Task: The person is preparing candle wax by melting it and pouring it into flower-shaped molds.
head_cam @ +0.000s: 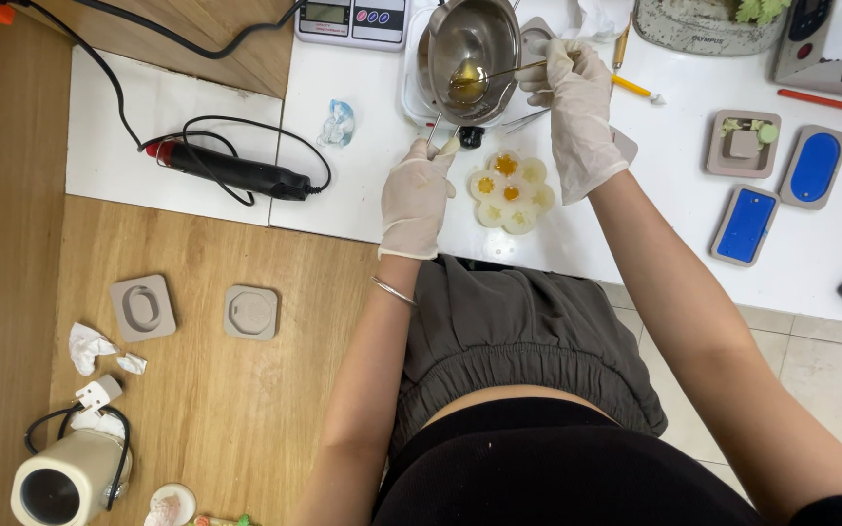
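My left hand (pixel 415 193), in a pale glove, grips the handle of a small steel pot (pixel 470 49) that holds a little amber liquid. My right hand (pixel 574 97), also gloved, pinches a thin stick whose tip reaches into the pot's liquid. Just below the pot, between my hands, lies a white flower-shaped mold (pixel 512 191) with several yellow-orange fillings. The pot sits over a white scale or base (pixel 409 88) on the white table (pixel 635 234).
A black corded heat tool (pixel 231 170) lies at left on a white board. A digital scale (pixel 353 21) stands at the top. Grey and blue molds (pixel 745 224) are at right, two grey molds (pixel 250 312) on the wooden floor, and a cream appliance (pixel 60 482) at bottom left.
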